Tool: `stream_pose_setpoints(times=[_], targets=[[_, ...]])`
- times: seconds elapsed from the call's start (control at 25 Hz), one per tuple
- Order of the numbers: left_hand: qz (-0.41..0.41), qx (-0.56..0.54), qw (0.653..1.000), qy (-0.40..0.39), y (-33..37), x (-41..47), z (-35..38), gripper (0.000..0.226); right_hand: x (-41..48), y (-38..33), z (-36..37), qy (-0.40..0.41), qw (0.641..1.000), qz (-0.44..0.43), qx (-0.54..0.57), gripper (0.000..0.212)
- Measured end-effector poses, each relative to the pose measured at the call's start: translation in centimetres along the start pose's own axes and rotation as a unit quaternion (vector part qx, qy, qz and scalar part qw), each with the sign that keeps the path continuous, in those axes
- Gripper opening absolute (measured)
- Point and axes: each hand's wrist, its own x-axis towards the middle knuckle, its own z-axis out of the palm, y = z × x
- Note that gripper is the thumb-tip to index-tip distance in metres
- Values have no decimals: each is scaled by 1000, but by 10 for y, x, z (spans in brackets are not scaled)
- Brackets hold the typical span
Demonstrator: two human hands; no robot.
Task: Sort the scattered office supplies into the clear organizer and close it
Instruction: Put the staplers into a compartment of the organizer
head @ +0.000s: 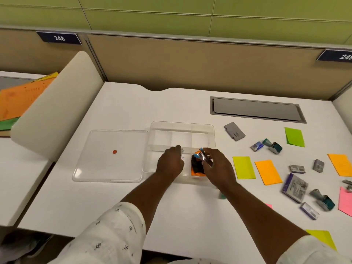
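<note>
Right hand (217, 166) with clips (204, 157) over organizer (182, 124)

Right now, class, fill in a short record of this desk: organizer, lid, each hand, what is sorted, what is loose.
organizer: clear, divided, open
lid: off, flat on the desk left of the organizer
left hand: over the organizer's front, gripping a small silvery piece
right hand: beside it, holding a shiny bundle over the front right compartment
sorted: orange note and dark items in that compartment
loose: sticky notes, grey case, small boxes, to the right
</note>
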Motion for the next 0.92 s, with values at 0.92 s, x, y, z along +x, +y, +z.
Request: stream_pose_setpoints(times=[0.92], targets=[[165,135,969,-122,-89,28,7,117,26,-71,81,-47,985,111,-123,40]])
